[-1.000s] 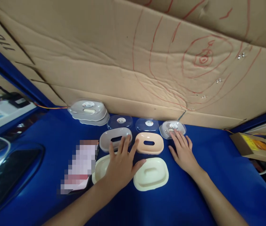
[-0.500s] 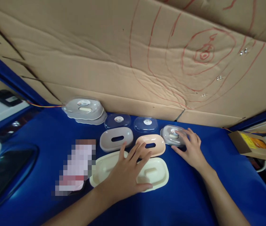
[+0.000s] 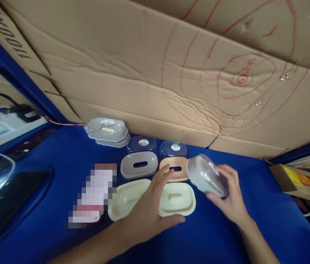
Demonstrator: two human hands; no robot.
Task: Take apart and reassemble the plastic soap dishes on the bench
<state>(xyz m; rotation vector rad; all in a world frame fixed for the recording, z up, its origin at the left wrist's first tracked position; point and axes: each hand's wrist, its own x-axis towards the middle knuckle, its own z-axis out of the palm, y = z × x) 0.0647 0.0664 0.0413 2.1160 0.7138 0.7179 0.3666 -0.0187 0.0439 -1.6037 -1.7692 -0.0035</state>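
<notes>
A small grey soap box with a clear lid is tilted up off the table, and my right hand grips its right end between thumb and fingers. My left hand hovers with thumb and fingers apart over two cream trays. Partly behind that hand is the larger cream tray; the smaller cream tray shows beyond the thumb. My left fingertips overlap the peach slotted tray in view; whether they touch it I cannot tell. Left of it lies a grey slotted tray.
Two clear lids, a left one and a right one, lie along the cardboard wall. A larger grey lidded box stands behind left. A blurred-out phone-like object lies left, an open carton at far right.
My right hand has taken hold of the small grey lidded box, lifted and tilted it. My left hand's fingers have drawn closer together. The camera view has shifted slightly.
</notes>
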